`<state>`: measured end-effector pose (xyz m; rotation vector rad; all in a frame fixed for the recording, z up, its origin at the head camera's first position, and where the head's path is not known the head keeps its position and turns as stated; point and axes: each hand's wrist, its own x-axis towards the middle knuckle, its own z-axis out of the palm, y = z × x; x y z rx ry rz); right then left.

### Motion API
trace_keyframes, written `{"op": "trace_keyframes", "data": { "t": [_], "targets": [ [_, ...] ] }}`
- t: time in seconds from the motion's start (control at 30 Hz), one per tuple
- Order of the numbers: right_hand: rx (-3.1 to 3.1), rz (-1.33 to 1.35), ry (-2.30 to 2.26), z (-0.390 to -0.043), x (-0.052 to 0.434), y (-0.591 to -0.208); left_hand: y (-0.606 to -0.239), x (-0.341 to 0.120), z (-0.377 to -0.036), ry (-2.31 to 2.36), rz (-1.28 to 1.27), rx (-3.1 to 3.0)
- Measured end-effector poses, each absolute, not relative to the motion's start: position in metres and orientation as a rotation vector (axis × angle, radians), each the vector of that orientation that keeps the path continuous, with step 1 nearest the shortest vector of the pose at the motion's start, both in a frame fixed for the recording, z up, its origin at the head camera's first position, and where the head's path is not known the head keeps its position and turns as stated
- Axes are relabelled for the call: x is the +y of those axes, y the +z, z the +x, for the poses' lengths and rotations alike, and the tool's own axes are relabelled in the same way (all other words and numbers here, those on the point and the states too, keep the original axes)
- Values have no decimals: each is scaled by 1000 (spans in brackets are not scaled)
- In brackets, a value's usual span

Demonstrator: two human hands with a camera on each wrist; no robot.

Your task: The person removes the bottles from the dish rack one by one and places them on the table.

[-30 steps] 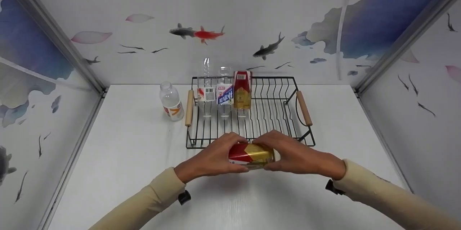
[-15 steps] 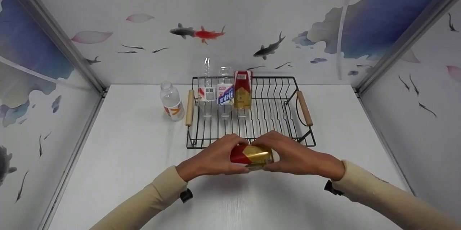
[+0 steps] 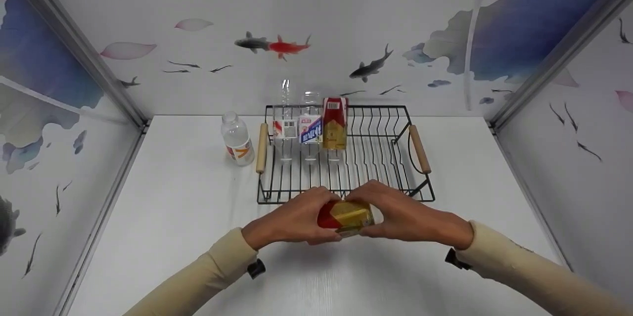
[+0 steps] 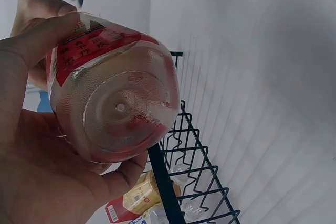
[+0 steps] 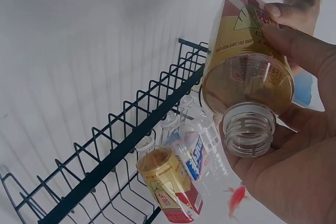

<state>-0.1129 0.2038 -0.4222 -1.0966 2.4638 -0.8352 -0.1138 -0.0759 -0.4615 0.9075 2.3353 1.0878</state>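
A white table (image 3: 173, 217) fills the space between walls papered with painted fish and blue washes. Toward its back sits a black wire rack (image 3: 376, 158) with a wooden handle at each end. Three bottles stand upside down in the left part of the rack, necks between the wires: one with a red and white label (image 3: 284, 129), one with a blue and white label (image 3: 310, 129), and one with a red and gold label (image 3: 334, 123). A clear water bottle (image 3: 237, 139) stands upright on the table just beside the rack's left handle.

In front of the rack, above the table, a person in cream sleeves holds a red and gold bottle (image 3: 346, 214) sideways between both hands. The left hand (image 3: 292, 222) wraps the bottle's base end, thumb and fingers curled round the red label; the left wrist view looks straight onto the ribbed clear bottom (image 4: 122, 109). The right hand (image 3: 405, 214) grips the neck end, fingers curled over the gold label. The right wrist view shows the threaded open mouth (image 5: 248, 135) with no cap on it, resting near the palm.
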Motion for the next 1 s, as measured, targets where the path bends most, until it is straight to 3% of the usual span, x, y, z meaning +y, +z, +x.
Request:
{"op": "trace_keyframes", "data": {
  "t": [1.0],
  "targets": [
    [2460,-1081,-1005,-117,208,-410,-452,-97,-105,1169,936,2370]
  ]
}}
